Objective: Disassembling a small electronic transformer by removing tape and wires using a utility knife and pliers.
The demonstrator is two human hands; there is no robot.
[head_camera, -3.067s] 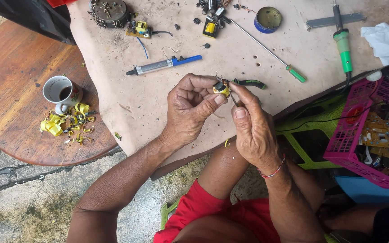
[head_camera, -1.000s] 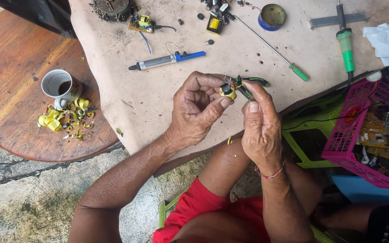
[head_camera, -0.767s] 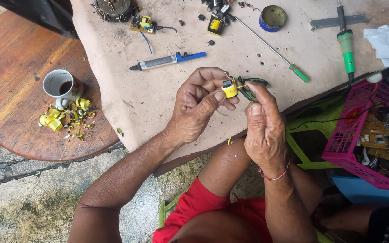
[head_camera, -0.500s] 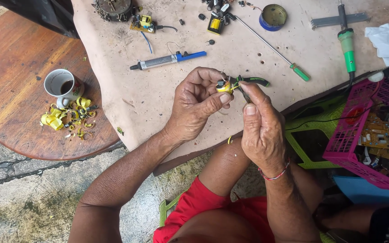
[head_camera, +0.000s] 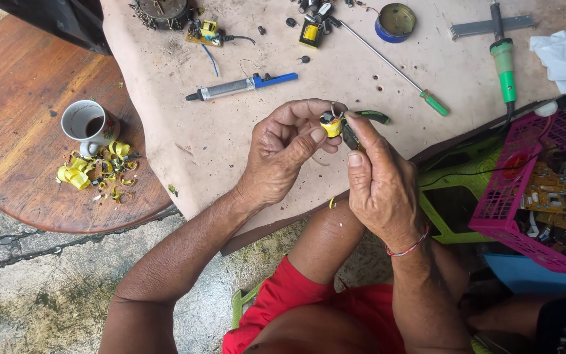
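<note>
White ceramic cup point(head_camera: 86, 122) with dark drink sits on round wooden table point(head_camera: 14, 131), heap of yellow tape scraps point(head_camera: 93, 174) just beside it. Left hand point(head_camera: 283, 154) pinches small yellow-wrapped coil part point(head_camera: 330, 124) between thumb and fingers, above the edge of the beige worktop point(head_camera: 230, 144). Right hand point(head_camera: 381, 187) closed narrow around green-handled pliers point(head_camera: 369, 118), their tip at the part. Behind: blue-and-grey desoldering pump point(head_camera: 240, 86), green-handled screwdriver point(head_camera: 394, 69), green soldering iron point(head_camera: 504, 62). Far right, pink plastic basket point(head_camera: 506, 203) holding circuit boards.
</note>
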